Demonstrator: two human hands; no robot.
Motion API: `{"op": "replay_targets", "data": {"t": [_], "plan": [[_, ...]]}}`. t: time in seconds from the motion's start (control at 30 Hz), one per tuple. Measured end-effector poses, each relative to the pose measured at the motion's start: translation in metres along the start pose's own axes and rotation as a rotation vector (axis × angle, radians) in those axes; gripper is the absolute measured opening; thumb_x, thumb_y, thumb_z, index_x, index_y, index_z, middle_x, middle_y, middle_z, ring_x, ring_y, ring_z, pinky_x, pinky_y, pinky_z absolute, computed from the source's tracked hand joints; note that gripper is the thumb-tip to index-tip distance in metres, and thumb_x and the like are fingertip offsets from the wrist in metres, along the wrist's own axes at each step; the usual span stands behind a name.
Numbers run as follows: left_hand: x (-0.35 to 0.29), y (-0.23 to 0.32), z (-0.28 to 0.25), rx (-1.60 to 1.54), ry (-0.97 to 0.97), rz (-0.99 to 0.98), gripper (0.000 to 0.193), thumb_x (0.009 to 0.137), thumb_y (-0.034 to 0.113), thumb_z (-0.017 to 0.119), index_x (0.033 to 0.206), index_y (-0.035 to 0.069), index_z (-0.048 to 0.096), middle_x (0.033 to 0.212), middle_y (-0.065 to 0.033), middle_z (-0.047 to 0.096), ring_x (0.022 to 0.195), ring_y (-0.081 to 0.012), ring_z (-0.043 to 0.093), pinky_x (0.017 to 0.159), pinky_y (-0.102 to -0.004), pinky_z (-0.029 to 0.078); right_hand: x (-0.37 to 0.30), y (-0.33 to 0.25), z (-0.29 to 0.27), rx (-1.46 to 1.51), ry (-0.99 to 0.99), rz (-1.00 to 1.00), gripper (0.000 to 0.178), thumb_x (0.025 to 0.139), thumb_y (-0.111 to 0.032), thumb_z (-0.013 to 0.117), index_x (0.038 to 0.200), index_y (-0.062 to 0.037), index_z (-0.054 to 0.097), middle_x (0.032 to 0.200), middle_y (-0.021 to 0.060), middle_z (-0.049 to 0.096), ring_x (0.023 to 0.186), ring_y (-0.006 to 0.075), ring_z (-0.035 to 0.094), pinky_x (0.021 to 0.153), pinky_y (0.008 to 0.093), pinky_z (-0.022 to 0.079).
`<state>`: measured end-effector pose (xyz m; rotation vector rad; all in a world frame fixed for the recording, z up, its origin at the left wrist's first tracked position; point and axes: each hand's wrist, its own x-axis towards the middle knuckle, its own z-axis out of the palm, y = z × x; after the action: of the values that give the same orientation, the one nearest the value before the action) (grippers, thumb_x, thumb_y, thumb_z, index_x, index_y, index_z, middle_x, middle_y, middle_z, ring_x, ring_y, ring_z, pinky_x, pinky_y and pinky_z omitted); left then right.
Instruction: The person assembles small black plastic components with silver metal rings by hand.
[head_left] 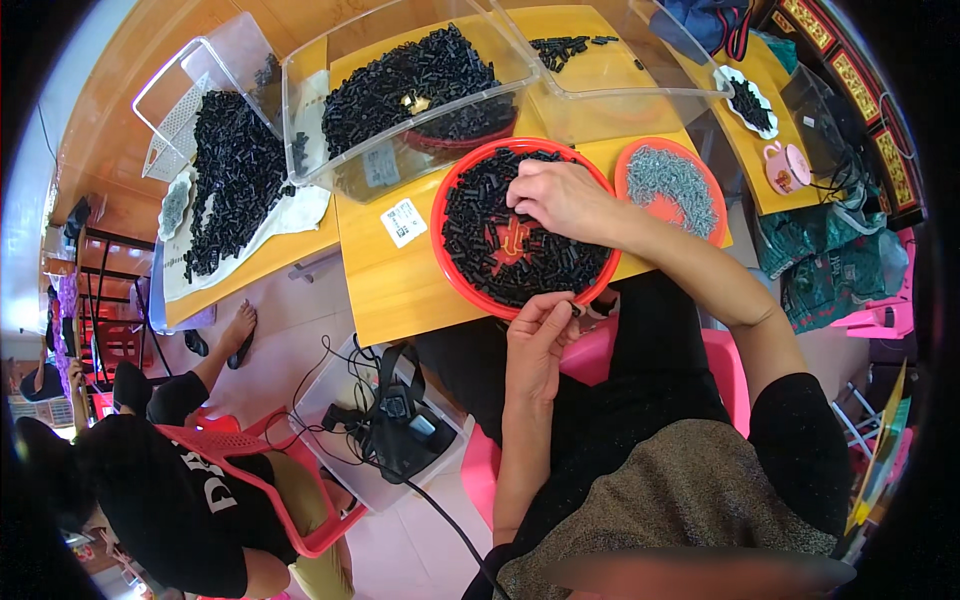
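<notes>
A round red basin holds many small black tube-shaped pieces, with a patch of its patterned bottom showing through. My right hand reaches over the basin from the right. Its fingers are closed and bent down at the pieces, and what they may grip is hidden. At the basin's near rim, my left hand pinches thumb against fingers. The dark end of a small black piece shows at those fingertips. Right of the basin, an orange-red plate carries a heap of silvery screws or pins.
Behind the basin stands a clear plastic bin of black pieces; more are heaped on a white cloth at left. A white label lies on the yellow table. Cables fill a floor box. Another person sits lower left.
</notes>
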<state>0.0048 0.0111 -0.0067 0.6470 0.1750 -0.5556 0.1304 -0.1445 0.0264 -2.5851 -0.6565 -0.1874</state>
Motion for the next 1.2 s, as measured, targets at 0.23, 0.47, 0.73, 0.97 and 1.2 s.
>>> {"op": "replay_targets", "data": {"t": [0.23,0.47,0.73,0.97,1.2], "plan": [[-0.002,0.000,0.003,0.068,-0.119,-0.048,0.013,0.087,0.004,0.060,0.098,0.001,0.063,0.084,-0.0055,0.065,0.063,-0.0081,0.054,0.059,-0.0191,0.043,-0.030,-0.019,-0.008,0.244,-0.212,-0.327,0.024,0.071,-0.024,0.071,0.092,-0.0123,0.065,0.094,0.0059,0.053,0.093,0.0258,0.054,0.074,0.0381,0.045],[0.000,-0.003,0.000,0.098,-0.109,-0.044,0.013,0.087,0.007,0.061,0.098,0.000,0.062,0.085,-0.0093,0.065,0.062,-0.0100,0.054,0.059,-0.0206,0.043,-0.008,0.030,0.004,0.068,0.071,-0.172,0.012,0.075,-0.014,0.068,0.084,-0.0076,0.064,0.091,0.0068,0.052,0.087,0.0264,0.055,0.074,0.0380,0.044],[0.003,-0.003,-0.003,0.017,-0.038,-0.020,0.014,0.088,0.008,0.060,0.100,0.000,0.061,0.085,-0.0085,0.065,0.064,-0.0110,0.053,0.061,-0.0213,0.044,-0.019,0.039,-0.026,0.066,0.107,0.023,0.008,0.080,-0.008,0.063,0.085,-0.0019,0.063,0.084,0.0110,0.058,0.078,0.0288,0.060,0.069,0.0374,0.048],[0.004,-0.003,-0.003,0.012,-0.023,-0.021,0.015,0.088,0.009,0.061,0.100,0.001,0.062,0.085,-0.0084,0.065,0.064,-0.0112,0.053,0.061,-0.0216,0.044,-0.024,0.009,-0.039,0.099,0.013,-0.064,0.009,0.081,-0.009,0.063,0.085,-0.0013,0.063,0.081,0.0108,0.058,0.079,0.0277,0.060,0.070,0.0361,0.048],[0.003,-0.001,-0.003,-0.017,-0.032,-0.022,0.015,0.088,0.009,0.061,0.100,0.001,0.062,0.086,-0.0086,0.065,0.065,-0.0116,0.054,0.061,-0.0220,0.044,0.116,0.022,-0.085,-0.043,0.253,-0.273,0.012,0.084,-0.009,0.055,0.090,-0.0020,0.064,0.087,0.0136,0.063,0.085,0.0299,0.061,0.074,0.0374,0.048]]}}
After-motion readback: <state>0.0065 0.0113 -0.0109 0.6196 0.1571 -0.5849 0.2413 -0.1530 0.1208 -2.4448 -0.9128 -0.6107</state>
